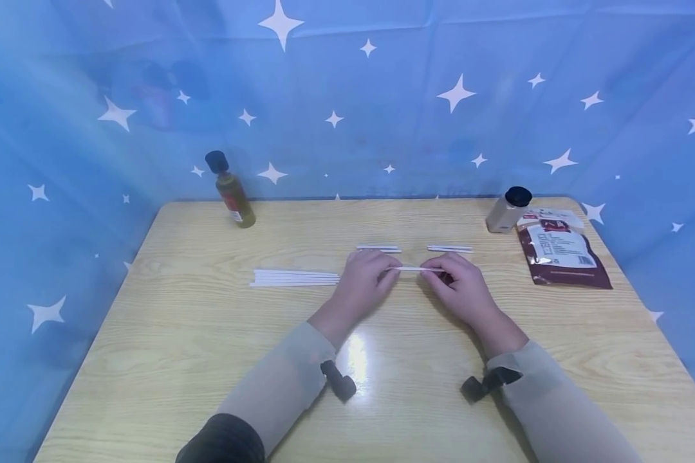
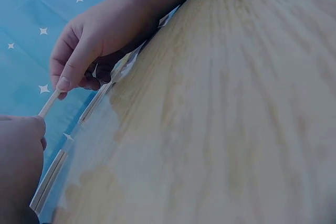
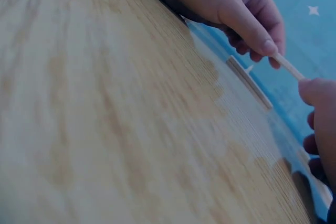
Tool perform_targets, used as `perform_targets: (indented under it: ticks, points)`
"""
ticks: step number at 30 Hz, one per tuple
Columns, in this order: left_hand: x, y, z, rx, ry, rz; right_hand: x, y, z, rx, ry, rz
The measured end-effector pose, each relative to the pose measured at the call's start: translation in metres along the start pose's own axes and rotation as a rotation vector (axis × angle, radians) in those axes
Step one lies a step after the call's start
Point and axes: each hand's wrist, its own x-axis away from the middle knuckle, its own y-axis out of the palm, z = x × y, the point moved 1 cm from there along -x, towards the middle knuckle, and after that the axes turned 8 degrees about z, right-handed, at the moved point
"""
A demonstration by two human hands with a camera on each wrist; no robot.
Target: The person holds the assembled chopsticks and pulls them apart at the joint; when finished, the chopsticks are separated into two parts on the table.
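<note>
Between the two hands runs a thin white stick (image 1: 410,269), held level just above the tabletop. My left hand (image 1: 366,278) pinches one end between thumb and fingers, and my right hand (image 1: 459,284) pinches the other. In the left wrist view the stick (image 2: 50,103) is in one piece across the short gap between the thumbs. Short sticks lie in two small groups behind the hands, one on the left (image 1: 379,248) and one on the right (image 1: 450,249). Several longer white sticks (image 1: 294,278) lie side by side left of my left hand, which covers their right ends.
A dark-capped bottle of yellowish liquid (image 1: 235,199) stands at the back left of the wooden table (image 1: 208,360). At the back right are a black-lidded jar (image 1: 502,215) and a maroon and white packet (image 1: 564,251). A blue star-patterned cloth (image 1: 347,83) hangs behind.
</note>
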Motion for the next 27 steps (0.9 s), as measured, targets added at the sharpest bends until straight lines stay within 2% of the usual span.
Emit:
perform_targets:
  ticks: [8,19,27]
  points:
    - [0.002,0.0,-0.001,0.009,-0.02,0.034,0.001,0.0,0.002,0.015,0.011,0.027]
    - [0.001,0.001,-0.003,-0.025,-0.036,0.036,0.0,-0.002,0.005,0.017,-0.001,0.072]
    - [-0.002,-0.001,-0.004,-0.043,-0.067,0.035,-0.006,-0.011,0.013,0.078,0.016,0.088]
